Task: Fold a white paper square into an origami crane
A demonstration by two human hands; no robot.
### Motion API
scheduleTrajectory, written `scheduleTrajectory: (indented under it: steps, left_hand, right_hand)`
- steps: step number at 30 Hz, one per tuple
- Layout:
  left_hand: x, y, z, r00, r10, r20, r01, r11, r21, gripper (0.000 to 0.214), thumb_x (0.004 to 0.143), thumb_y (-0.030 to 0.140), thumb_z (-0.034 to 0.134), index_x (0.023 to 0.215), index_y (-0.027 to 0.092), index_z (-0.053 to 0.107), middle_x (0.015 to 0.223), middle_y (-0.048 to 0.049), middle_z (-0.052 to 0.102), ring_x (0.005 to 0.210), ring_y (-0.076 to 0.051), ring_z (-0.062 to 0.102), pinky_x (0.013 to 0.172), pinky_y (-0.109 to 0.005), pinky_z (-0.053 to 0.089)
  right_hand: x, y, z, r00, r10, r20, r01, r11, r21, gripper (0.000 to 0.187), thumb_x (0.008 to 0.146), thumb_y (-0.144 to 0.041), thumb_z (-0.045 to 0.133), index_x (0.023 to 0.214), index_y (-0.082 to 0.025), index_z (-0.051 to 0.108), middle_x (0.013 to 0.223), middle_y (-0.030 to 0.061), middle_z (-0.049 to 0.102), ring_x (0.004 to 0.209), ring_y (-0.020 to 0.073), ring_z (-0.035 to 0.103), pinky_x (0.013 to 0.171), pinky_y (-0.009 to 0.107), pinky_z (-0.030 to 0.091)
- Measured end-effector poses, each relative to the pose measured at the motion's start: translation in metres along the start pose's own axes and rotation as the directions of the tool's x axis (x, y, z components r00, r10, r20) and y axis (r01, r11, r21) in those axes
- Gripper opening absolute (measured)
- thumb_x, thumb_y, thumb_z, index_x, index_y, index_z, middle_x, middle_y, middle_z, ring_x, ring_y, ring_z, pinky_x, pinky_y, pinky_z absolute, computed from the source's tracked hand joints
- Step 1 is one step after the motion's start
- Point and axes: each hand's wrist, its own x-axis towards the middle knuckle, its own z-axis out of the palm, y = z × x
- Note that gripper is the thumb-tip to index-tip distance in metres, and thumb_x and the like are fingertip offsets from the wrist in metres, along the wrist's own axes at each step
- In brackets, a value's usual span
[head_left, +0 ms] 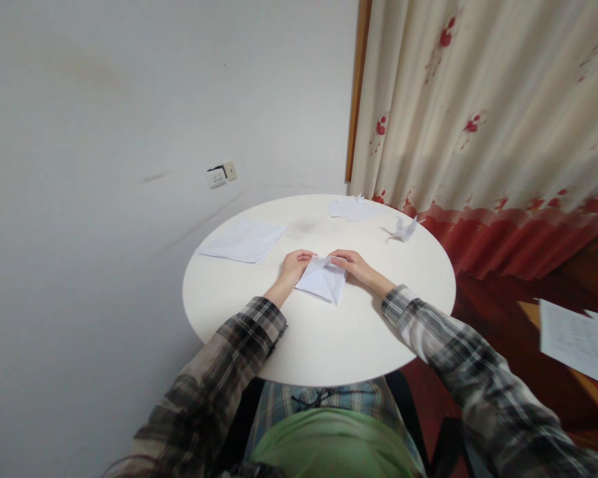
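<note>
A white sheet of paper folded into a pointed, kite-like shape [323, 281] lies on the round white table [319, 345]. My left hand [293, 265] pinches its upper left edge, fingers curled on the paper. My right hand [353, 264] grips the upper right edge in the same way. Both hands meet near the top corner of the fold, and the paper's point faces me.
A stack of flat white sheets [244, 240] lies at the table's left. Crumpled or folded paper [351, 208] and a small folded paper figure [404, 230] sit at the far right edge. Wall with a socket [221, 174] behind, curtain [483, 119] at right, papers [581, 342] on a surface lower right.
</note>
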Motion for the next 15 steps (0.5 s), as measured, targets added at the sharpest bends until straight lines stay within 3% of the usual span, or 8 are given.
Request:
scheduleTrajectory:
  steps: [7,15]
  left_hand:
    - [0.0001,-0.0015,0.0005,0.998,0.062,-0.012,-0.061,0.996,0.072,0.019,0.054,0.025,0.07,0.068,0.014,0.064,0.068,-0.0047,0.064,0.063,-0.013,0.057,0.062,-0.025,0.042]
    - [0.0006,-0.0016,0.0015,0.999,0.047,0.02,-0.048,0.997,0.053,0.019,0.053,0.023,0.07,0.068,0.014,0.063,0.068,-0.0042,0.064,0.064,-0.013,0.057,0.063,-0.025,0.042]
  right_hand:
    - [0.0,0.0016,0.0009,0.998,-0.049,0.029,0.045,0.989,0.143,0.039,0.081,-0.046,0.043,0.084,-0.013,0.066,0.088,0.0077,0.065,0.086,0.0162,0.056,0.08,0.028,0.039]
    - [0.002,0.0031,0.0035,0.998,0.057,0.019,-0.059,0.993,0.104,0.026,0.07,-0.032,0.058,0.085,-0.012,0.065,0.083,0.0075,0.068,0.066,0.0119,0.055,0.06,0.023,0.039]
